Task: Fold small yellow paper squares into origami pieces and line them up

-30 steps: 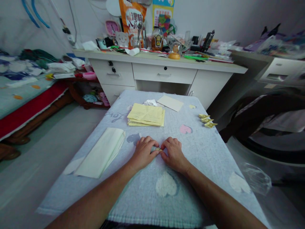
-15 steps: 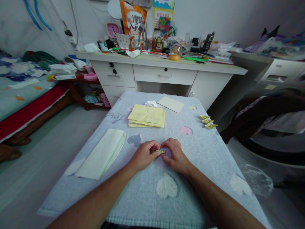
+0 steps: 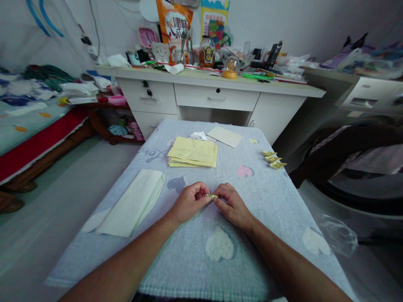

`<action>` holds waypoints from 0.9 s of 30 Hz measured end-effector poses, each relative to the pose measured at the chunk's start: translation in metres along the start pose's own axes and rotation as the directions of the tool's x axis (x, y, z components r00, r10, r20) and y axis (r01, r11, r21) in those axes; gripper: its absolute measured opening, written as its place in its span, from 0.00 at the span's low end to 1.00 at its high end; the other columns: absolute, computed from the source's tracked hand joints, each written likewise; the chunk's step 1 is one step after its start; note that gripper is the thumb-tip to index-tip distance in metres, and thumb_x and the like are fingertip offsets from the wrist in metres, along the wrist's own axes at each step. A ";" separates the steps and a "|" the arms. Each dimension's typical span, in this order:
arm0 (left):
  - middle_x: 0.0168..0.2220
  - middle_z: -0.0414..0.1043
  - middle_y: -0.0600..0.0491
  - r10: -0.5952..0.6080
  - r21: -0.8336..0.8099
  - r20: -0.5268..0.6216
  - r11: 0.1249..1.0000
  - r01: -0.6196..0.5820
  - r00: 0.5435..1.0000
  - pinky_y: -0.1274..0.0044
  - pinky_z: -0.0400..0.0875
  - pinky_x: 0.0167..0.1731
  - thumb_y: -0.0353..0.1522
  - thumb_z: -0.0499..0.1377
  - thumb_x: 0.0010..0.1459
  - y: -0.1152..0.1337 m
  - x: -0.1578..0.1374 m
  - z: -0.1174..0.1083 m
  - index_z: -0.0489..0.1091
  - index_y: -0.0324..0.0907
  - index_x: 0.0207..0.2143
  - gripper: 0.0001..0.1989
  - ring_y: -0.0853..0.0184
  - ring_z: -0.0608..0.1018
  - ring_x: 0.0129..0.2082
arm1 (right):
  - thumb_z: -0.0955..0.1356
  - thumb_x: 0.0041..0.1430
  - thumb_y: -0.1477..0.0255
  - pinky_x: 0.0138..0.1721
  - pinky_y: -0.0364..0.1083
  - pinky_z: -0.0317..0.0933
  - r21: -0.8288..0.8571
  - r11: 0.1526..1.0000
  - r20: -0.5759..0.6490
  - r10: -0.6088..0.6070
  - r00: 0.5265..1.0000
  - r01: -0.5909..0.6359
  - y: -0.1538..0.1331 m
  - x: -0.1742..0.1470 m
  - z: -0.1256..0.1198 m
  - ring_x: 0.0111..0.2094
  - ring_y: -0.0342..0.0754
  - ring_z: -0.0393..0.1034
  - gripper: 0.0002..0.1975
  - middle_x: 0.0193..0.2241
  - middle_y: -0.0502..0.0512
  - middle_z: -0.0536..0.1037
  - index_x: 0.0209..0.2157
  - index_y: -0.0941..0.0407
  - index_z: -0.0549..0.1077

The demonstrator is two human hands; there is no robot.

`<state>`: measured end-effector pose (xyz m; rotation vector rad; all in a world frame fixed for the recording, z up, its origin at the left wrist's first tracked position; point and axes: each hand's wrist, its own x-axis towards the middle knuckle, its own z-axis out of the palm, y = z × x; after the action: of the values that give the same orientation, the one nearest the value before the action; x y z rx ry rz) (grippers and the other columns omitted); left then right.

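Note:
Between my two hands is a small folded yellow paper (image 3: pixel 211 196) with dark marks, mostly covered by fingers. My left hand (image 3: pixel 191 202) pinches its left end between thumb and fingers. At the right end, the thumb and fingers of my right hand (image 3: pixel 232 205) close on it too. Beyond them lies a stack of yellow paper sheets (image 3: pixel 192 152). Several small folded yellow paper boats (image 3: pixel 273 159) sit in a row near the table's right edge. A pale green folded sheet (image 3: pixel 134 204) rests to the left of my left hand.
A heart-patterned cloth covers the table (image 3: pixel 267 251). Toward its far side are a crumpled white tissue (image 3: pixel 198 136) and a pale card (image 3: pixel 224 136). Behind stands a cluttered white desk (image 3: pixel 217 94), with a washing machine (image 3: pixel 365 98) at right and a bed (image 3: pixel 37 130) at left.
My right hand's fingers have closed in on the right end of the folded yellow paper, where a gap showed before. Both hands have risen slightly in view.

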<state>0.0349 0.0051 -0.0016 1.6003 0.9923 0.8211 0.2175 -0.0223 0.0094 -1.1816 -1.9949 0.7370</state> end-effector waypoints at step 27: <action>0.23 0.65 0.58 0.012 0.087 -0.028 0.996 -0.009 1.000 0.82 0.59 0.24 0.31 0.59 0.53 0.009 -0.002 0.004 0.69 0.40 0.30 0.03 0.74 0.66 0.23 | 0.65 0.63 0.67 0.40 0.48 0.53 0.015 1.000 0.012 -0.019 1.000 0.018 0.008 0.005 -0.001 0.34 0.47 0.64 0.10 0.27 0.51 0.72 0.30 0.55 0.74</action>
<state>0.0393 0.0003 0.0063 1.6729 1.0532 0.8202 0.2205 -0.0140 0.0053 -1.1513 -2.0049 0.7502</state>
